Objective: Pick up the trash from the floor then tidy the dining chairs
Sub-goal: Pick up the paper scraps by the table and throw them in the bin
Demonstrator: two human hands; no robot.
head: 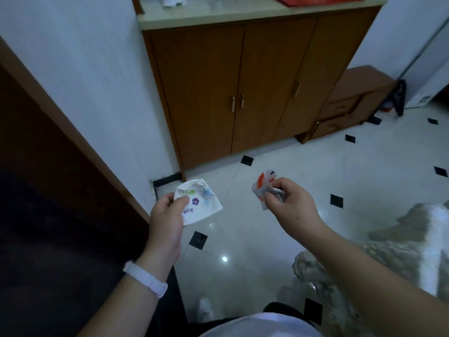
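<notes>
Clutching a flowered wrapper in the left hand and seemingly crumpled packaging in the right hand, both should stay pinched until binned.

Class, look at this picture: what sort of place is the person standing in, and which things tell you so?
Probably a room in a home: a wooden cupboard with a pale countertop, a glossy tiled floor with black diamond insets, and a low drawer unit.

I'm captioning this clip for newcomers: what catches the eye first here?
Two raised hands at centre: the left hand pinches a white flower-printed wrapper, the right hand a crumpled red-and-white wrapper. Behind them stands a brown wooden cabinet on the glossy white tiled floor.
</notes>
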